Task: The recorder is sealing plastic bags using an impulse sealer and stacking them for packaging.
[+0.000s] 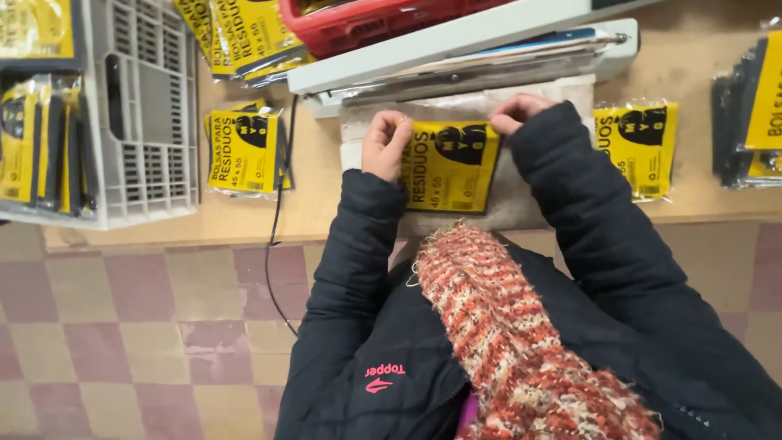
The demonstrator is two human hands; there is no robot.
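- Head view: the left hand point(384, 145) and the right hand point(515, 112) each pinch an upper corner of a yellow packet point(450, 165), fingers closed on its clear plastic edge.
- The packet lies flat on a pale pad point(521, 200) on the wooden surface point(326, 204), just below the long white sealing machine point(456, 50).
- Its long axis seems to run away from the person, with the open top edge pointing toward the sealer; the print runs sideways.
- Risk, as I judge: if one hand pulls more, the top edge may enter crooked or wrinkle, giving a bad seal.
- Fingers are close to the sealer bar, so they could be caught.
- Another yellow packet point(638, 147) lies to the right, well apart.
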